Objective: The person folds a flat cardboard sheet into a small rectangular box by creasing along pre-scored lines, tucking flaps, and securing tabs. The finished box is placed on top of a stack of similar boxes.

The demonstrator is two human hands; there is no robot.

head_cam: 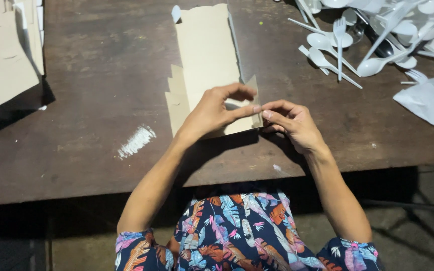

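A long tan paper sleeve lies flat on the dark wooden table, its near end under my hands. My left hand rests on the sleeve's near end, thumb and forefinger pinching its folded right corner. My right hand meets it from the right, fingertips closed on the same corner flap. Both hands touch at the fingertips. The sleeve's near edge is partly hidden by my left hand.
A heap of white plastic spoons and forks fills the far right, with a white paper napkin beside it. A stack of tan paper sheets lies far left. A white powdery smear marks the table left of my arm.
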